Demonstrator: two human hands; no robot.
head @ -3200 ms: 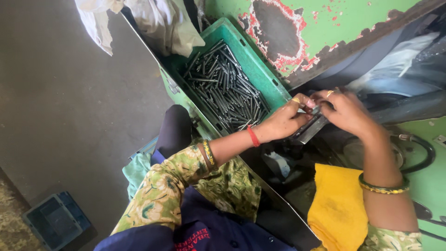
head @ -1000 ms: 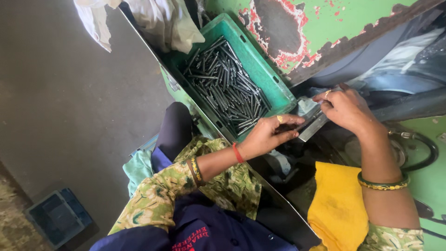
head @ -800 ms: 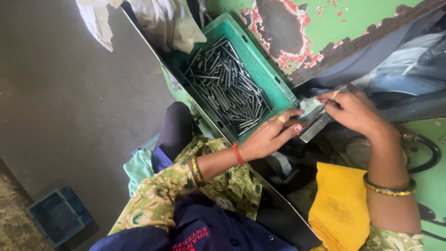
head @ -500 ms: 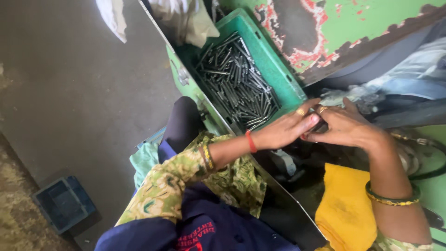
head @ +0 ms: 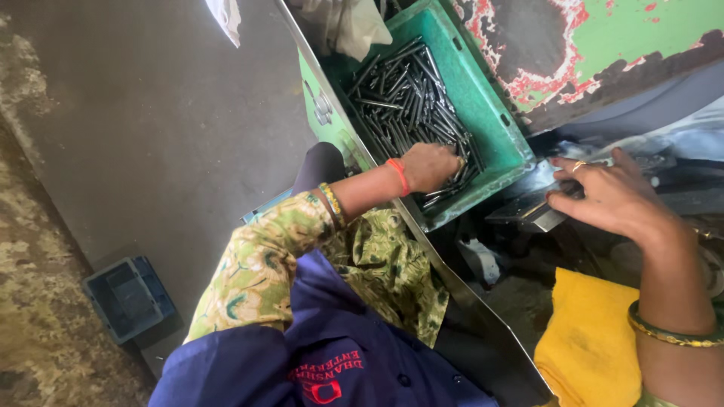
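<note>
A green plastic crate holds several thin dark metal rods. My left hand reaches into its near corner, knuckles up and fingers curled down among the rods; what it grips is hidden. My right hand is to the right of the crate. Its fingers are spread and rest on a grey metal fixture on the machine bed, and it holds nothing I can see.
A green machine body with peeling red-edged paint stands behind the crate. A yellow cloth lies under my right forearm. A sheet-metal edge runs along my lap. A small blue crate sits on the concrete floor. White cloth hangs above the crate.
My left hand left the metal fixture and swung left into the crate of rods. My right hand stayed at the fixture and spread its fingers. The view shifted slightly.
</note>
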